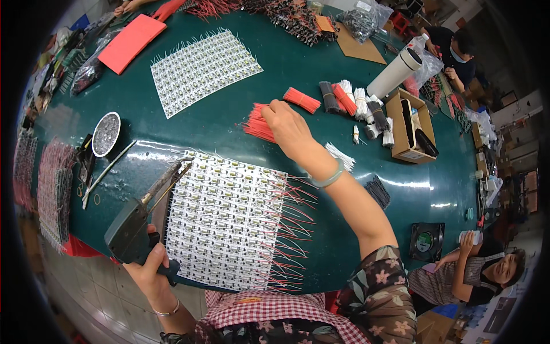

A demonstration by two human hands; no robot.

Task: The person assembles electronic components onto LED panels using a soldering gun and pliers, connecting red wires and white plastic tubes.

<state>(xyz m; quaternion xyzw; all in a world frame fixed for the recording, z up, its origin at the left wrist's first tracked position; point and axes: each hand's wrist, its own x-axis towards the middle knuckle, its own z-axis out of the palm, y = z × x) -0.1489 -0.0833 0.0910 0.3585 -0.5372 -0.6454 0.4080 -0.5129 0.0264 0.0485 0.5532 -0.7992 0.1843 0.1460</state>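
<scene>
My left hand [150, 269] is closed around the handle of a dark green soldering gun [127, 230]. Its tip reaches over the upper left corner of a white circuit board panel [226, 221]. Rows of small components cover that panel, and red and white wires [295, 229] stick out from its right edge. Beyond the panel, my right hand [288, 129] is over a loose pile of short red wires [259, 122], its fingers pinched at the pile's right side. The fingertips are partly hidden, so how many wires they grip does not show.
A second board panel [203, 71] lies farther back. Tied wire bundles [344, 98], a white bottle [395, 71] and a cardboard box [411, 127] stand right. Left are a bowl of grey material [106, 135] and a stick [109, 173]. A small fan [427, 241] sits near a seated person [467, 275].
</scene>
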